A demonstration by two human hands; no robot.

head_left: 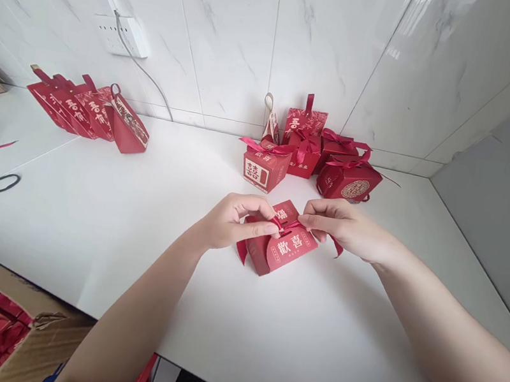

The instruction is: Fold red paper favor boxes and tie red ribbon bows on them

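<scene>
A red gift box with gold characters lies on the white table, a red ribbon crossing its top. On the box's left side, my left hand pinches the ribbon between thumb and fingers. My right hand pinches the ribbon from the right, fingers closed. One ribbon end hangs down at the box's left, another below my right hand. The middle of the ribbon, between both hands, looks crossed or knotted; its exact form is too small to tell.
Several red boxes with ribbons stand behind, near the tiled wall. More red boxes lean at the back left. A black ring lies on the left. A cardboard carton of red boxes is at the lower left.
</scene>
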